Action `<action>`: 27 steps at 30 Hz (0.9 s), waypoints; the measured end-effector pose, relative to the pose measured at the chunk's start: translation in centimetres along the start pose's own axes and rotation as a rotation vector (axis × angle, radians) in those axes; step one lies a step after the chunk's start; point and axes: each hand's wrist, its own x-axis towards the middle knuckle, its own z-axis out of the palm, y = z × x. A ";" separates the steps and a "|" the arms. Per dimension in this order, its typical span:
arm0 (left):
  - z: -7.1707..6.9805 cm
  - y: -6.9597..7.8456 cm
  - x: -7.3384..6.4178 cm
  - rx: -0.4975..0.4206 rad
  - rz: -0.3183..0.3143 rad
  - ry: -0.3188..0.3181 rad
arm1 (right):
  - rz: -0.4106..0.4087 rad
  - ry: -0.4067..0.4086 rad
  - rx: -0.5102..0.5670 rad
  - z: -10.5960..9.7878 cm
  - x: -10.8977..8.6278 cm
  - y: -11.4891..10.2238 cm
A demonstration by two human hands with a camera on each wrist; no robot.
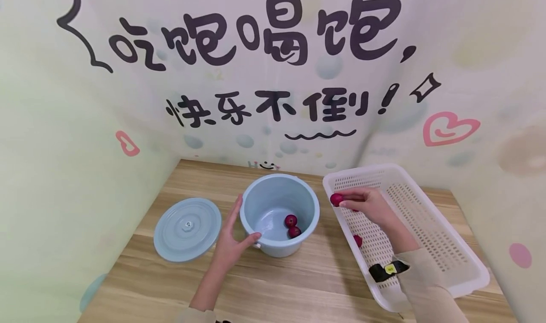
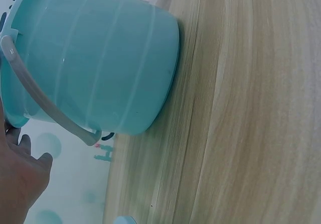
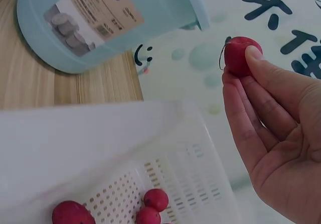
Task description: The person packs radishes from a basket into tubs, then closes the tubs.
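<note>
My right hand [image 1: 371,205] pinches a small red radish [image 3: 239,56] between thumb and fingertips, over the left rim of the white basket [image 1: 456,247]. A thin root hangs from this radish. Below it, several more radishes [image 3: 156,199] lie in the basket. My left hand [image 1: 231,247] is spread against the left side of the light blue bucket [image 1: 279,249], its fingers outside the rim and the thumb at the front edge. Two radishes [image 1: 292,226] lie inside the bucket. Its grey handle [image 2: 42,98] hangs down the outside.
A round blue lid [image 1: 187,230] lies flat on the wooden table [image 1: 273,290], left of the bucket. Behind the table stands a wall [image 1: 273,147] with large black lettering. The long basket has perforated walls and takes up the table's right side.
</note>
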 end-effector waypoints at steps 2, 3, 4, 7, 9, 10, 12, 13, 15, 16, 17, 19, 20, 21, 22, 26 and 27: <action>0.0 0.0 0.0 -0.001 -0.001 0.000 | -0.012 -0.019 0.011 0.3 0.0 -0.2; 0.0 0.0 0.0 -0.004 -0.003 0.000 | -0.017 -0.028 0.017 0.5 0.1 -0.3; 0.0 0.0 0.0 -0.005 -0.004 0.000 | -0.027 -0.038 0.024 0.7 0.1 -0.4; 0.1 0.0 0.0 -0.005 -0.007 0.001 | -0.034 -0.054 0.035 1.2 0.2 -0.6; 0.1 0.0 0.0 -0.008 -0.011 0.002 | -0.033 -0.069 0.042 1.5 0.3 -0.7; 0.1 0.0 0.0 -0.010 -0.013 0.003 | -0.032 -0.075 0.048 1.7 0.4 -0.8; 0.1 0.1 0.0 -0.015 -0.016 0.006 | -0.033 -0.091 0.054 2.0 0.5 -1.0; 0.1 0.1 0.0 -0.017 -0.017 0.007 | -0.041 -0.100 0.058 2.1 0.5 -1.0; 0.1 0.1 0.0 -0.021 -0.016 0.006 | -0.045 -0.107 0.069 2.4 0.6 -1.3; 0.1 0.0 0.0 -0.017 -0.013 0.004 | -0.053 -0.112 0.076 2.5 0.7 -1.4; 0.1 0.0 0.0 -0.017 -0.010 0.002 | -0.060 -0.118 0.082 2.7 0.7 -1.5; 0.1 0.0 0.1 -0.015 -0.006 -0.001 | -0.070 -0.127 0.094 2.9 0.8 -1.7; 0.1 0.0 0.1 -0.014 -0.005 -0.002 | -0.069 -0.129 0.099 3.0 0.8 -1.8; 0.1 -0.1 0.1 -0.013 -0.005 -0.002 | -0.066 -0.133 0.104 3.2 0.8 -2.0; 0.1 -0.1 0.1 -0.012 -0.006 -0.002 | -0.067 -0.141 0.111 3.3 0.8 -2.1; 0.1 -0.2 0.1 -0.017 -0.015 0.001 | -0.060 -0.156 0.112 3.7 0.9 -2.4; 0.1 -0.2 0.0 -0.018 -0.016 0.001 | -0.060 -0.158 0.113 3.8 1.0 -2.4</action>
